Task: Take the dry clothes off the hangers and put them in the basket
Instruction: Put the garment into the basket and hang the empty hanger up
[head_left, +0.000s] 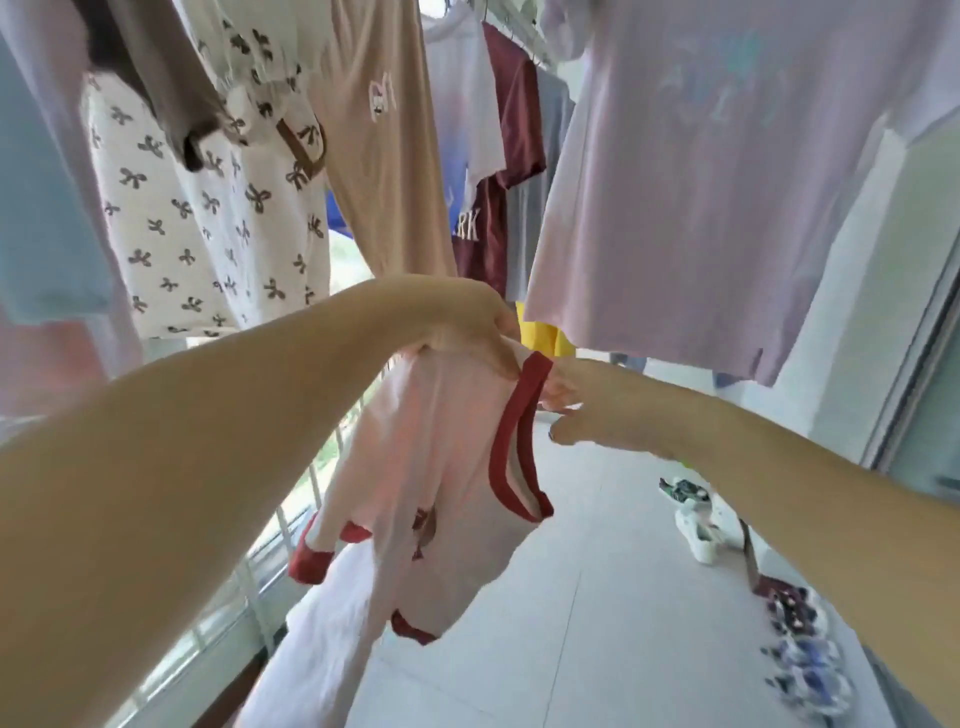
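A small pink garment (441, 467) with red trim at the neck and cuffs hangs in mid-air in the centre of the head view. My left hand (472, 327) grips it at the top, fingers curled over the fabric by the red collar. My right hand (566, 405) reaches in from the right and sits at the red collar edge; its fingertips are partly hidden behind the trim. No hanger shows in the garment, and no basket is in view.
Clothes hang overhead: a white bow-print piece (208, 223), a beige top (384, 135), a maroon shirt (498, 156), a pale lilac T-shirt (717, 171). A window railing (291, 525) runs along the left. Shoes (696, 519) and patterned cloth (800, 654) lie on the tiled floor at right.
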